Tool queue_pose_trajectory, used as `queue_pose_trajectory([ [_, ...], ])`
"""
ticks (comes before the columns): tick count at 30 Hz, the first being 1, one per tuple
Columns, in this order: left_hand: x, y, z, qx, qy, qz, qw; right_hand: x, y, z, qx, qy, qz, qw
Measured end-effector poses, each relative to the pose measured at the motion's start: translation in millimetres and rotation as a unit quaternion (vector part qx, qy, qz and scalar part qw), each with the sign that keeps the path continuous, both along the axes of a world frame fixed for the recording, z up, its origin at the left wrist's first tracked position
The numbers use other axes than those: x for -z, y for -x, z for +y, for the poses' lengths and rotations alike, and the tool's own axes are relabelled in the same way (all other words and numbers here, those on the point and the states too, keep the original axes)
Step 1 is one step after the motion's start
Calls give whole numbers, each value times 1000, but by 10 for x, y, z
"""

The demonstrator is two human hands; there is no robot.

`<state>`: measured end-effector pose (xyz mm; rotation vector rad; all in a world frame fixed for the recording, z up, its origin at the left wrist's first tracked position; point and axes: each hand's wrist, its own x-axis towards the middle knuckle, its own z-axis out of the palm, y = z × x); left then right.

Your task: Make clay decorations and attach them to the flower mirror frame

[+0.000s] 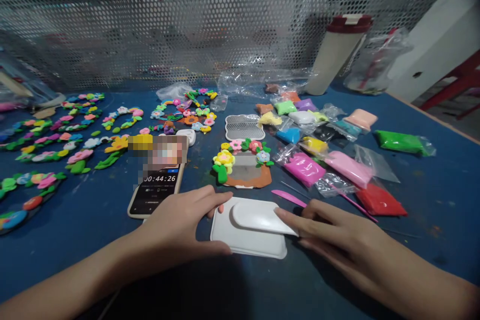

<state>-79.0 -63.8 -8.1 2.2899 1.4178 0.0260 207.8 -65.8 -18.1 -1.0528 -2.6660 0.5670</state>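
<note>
On the table (41,247) before the flowered frame (259,178), the board (247,243) is being held by the widely spread left hand (183,220); over it, the presser (258,216) is being gripped by the right hand (333,227).

Room nearside of board (258,245); phone (154,197) L; pkts (304,169) R.

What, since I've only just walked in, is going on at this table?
The person's right hand holds a white tool over a white board, while the left hand spreads its fingers around the board's left end. Just beyond lies a flower-decorated frame. Coloured packets lie to the right, flowery rings to the left.
</note>
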Motion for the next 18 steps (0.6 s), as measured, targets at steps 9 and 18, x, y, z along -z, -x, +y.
queue_pose_trajectory([
  [9, -19, -14, 15, -2, 6, 5, 1000, -102, -75, 60, 60, 31, 48, 997],
  [18, 6, 6, -5, -3, 2, 1, 1000, -57, -1, 43, 19, 27, 5, 999],
])
